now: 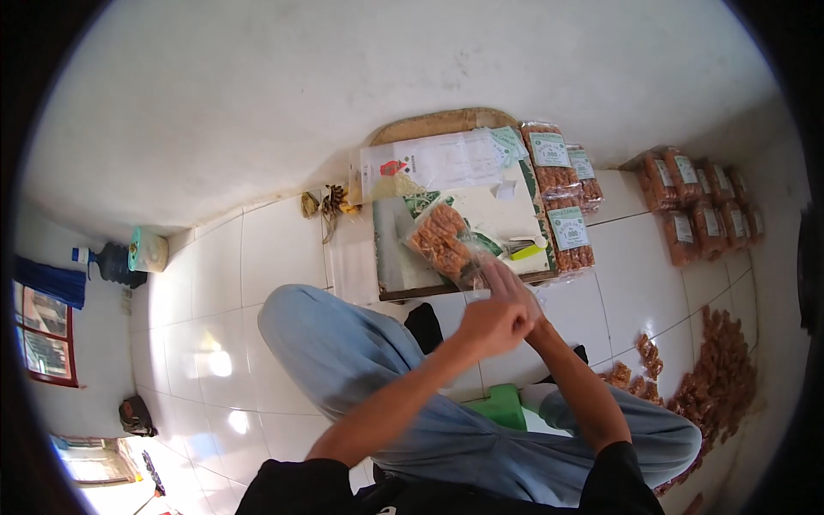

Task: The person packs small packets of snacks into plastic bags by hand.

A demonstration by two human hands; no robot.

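Observation:
A clear plastic bag of brown crunchy snack pieces (441, 242) lies tilted on a low table (390, 270), its gathered end towards me. My right hand (513, 286), partly blurred, has its fingers closed at that end of the bag. Crossing in front of it, my left hand (496, 326) is curled into a fist; whatever it grips is hidden. Just right of the bag lies a lime-green stapler (525, 249). Behind the bag are printed plastic sheets (429, 163) and green-and-white labels (508, 146).
Labelled snack packs (571, 232) stand stacked along the table's right edge. More packs (704, 206) line the wall at right. Loose small snack packets (717, 369) are heaped on the tiled floor. A green stool (502, 408) is between my legs; bananas (335, 202) lie left of the table.

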